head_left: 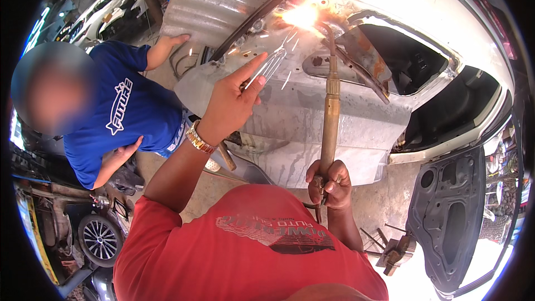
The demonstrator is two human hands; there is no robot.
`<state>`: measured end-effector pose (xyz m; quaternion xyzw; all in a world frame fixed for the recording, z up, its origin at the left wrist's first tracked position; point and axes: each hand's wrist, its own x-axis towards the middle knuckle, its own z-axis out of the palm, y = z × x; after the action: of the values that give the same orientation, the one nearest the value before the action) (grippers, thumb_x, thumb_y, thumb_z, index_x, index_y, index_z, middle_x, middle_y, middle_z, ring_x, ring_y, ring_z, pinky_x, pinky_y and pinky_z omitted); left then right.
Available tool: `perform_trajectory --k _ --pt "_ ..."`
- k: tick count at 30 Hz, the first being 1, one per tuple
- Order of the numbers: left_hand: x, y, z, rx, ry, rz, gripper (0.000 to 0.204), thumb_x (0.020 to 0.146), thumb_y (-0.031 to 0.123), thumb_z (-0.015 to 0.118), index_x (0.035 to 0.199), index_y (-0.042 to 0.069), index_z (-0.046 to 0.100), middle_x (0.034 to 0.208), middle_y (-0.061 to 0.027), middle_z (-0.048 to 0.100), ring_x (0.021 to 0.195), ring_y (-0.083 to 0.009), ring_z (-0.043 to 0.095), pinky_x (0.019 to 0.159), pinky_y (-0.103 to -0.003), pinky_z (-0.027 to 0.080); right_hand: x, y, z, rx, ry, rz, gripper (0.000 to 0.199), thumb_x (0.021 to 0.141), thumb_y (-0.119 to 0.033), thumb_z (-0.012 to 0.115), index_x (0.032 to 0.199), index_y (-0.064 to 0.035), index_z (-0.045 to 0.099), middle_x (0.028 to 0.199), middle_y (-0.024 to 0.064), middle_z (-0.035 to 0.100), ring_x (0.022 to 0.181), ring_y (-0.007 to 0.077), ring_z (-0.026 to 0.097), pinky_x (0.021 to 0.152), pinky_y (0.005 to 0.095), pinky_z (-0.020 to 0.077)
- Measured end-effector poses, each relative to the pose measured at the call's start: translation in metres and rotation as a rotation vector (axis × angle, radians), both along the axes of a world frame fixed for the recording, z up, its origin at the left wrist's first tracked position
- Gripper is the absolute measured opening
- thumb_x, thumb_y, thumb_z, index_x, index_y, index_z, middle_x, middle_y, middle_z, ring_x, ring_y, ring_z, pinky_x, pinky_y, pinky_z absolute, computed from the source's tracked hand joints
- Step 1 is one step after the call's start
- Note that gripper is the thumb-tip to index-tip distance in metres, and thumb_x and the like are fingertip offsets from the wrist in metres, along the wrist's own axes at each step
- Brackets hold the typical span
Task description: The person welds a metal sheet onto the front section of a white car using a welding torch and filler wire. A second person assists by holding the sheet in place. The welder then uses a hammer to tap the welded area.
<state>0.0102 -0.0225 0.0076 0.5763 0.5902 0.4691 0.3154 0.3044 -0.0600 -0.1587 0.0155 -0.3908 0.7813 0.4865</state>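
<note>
My right hand [334, 187] is wrapped round the lower end of a brass gas torch [331, 114], near its valves. The torch points away from me, and its bent tip is close to a bright flame [301, 15] at the car's bare metal panel [345, 128]. Glare hides the exact spot where the flame meets the metal. Between thumb and fingers, my left hand [237, 92] pinches a folded bundle of thin wire [270, 67], one end reaching toward the flame. Sparks fly past the wire.
At left, a co-worker in a blue shirt [134, 97] has one hand on a corrugated metal sheet [217, 5] beside the flame. A dark door panel [446, 217] stands at right, near a vise-like metal tool [397, 253]. A wheel [100, 239] is at lower left.
</note>
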Motion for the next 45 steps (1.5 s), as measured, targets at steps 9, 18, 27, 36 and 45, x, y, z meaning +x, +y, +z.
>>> perform_trajectory --k 9,18,27,36,45 --pt "0.0005 0.0001 0.0017 -0.01 0.031 0.006 0.051 0.111 0.025 0.063 0.161 0.021 0.054 0.106 -0.0002 0.071 0.075 -0.0058 0.064 0.058 -0.023 0.053 -0.0004 -0.0001 0.0007 -0.004 -0.006 -0.004 0.028 0.101 -0.017 0.077 0.098 -0.0109 0.05 0.111 0.0372 0.06 0.053 0.0219 0.066 0.043 0.0278 0.0549" --pt "-0.0011 0.0017 0.001 0.017 0.015 -0.017 0.051 0.111 0.025 0.064 0.161 0.021 0.055 0.106 -0.0012 0.072 0.074 -0.0056 0.064 0.057 -0.023 0.053 -0.0006 -0.0001 0.0004 -0.002 0.006 0.001 0.028 0.101 -0.016 0.076 0.098 -0.0103 0.049 0.111 0.0376 0.06 0.053 0.022 0.065 0.043 0.0278 0.0549" --pt "-0.0006 0.0046 0.0003 0.055 0.043 -0.005 0.05 0.11 0.024 0.064 0.159 0.021 0.057 0.104 -0.0008 0.072 0.073 -0.0053 0.065 0.057 -0.023 0.053 0.001 0.001 -0.0011 0.015 -0.003 -0.005 0.028 0.102 -0.018 0.076 0.098 -0.01 0.05 0.11 0.0371 0.06 0.053 0.022 0.065 0.043 0.0279 0.0554" --pt "0.0006 0.0039 0.0007 0.084 0.085 0.011 0.05 0.109 0.024 0.066 0.159 0.022 0.058 0.101 -0.0008 0.072 0.072 -0.0055 0.064 0.058 -0.024 0.053 0.001 0.0009 0.0005 0.003 -0.01 -0.006 0.028 0.102 -0.017 0.076 0.098 -0.0103 0.049 0.11 0.0373 0.06 0.053 0.0216 0.065 0.043 0.0272 0.0547" --pt "-0.0006 0.0039 -0.0006 0.141 0.166 0.028 0.05 0.109 0.024 0.067 0.158 0.022 0.059 0.097 -0.0023 0.073 0.07 -0.0061 0.063 0.059 -0.025 0.054 0.001 0.0018 -0.0004 0.008 -0.015 -0.002 0.028 0.101 -0.017 0.076 0.097 -0.0103 0.05 0.11 0.0377 0.06 0.053 0.0224 0.066 0.043 0.0277 0.0554"
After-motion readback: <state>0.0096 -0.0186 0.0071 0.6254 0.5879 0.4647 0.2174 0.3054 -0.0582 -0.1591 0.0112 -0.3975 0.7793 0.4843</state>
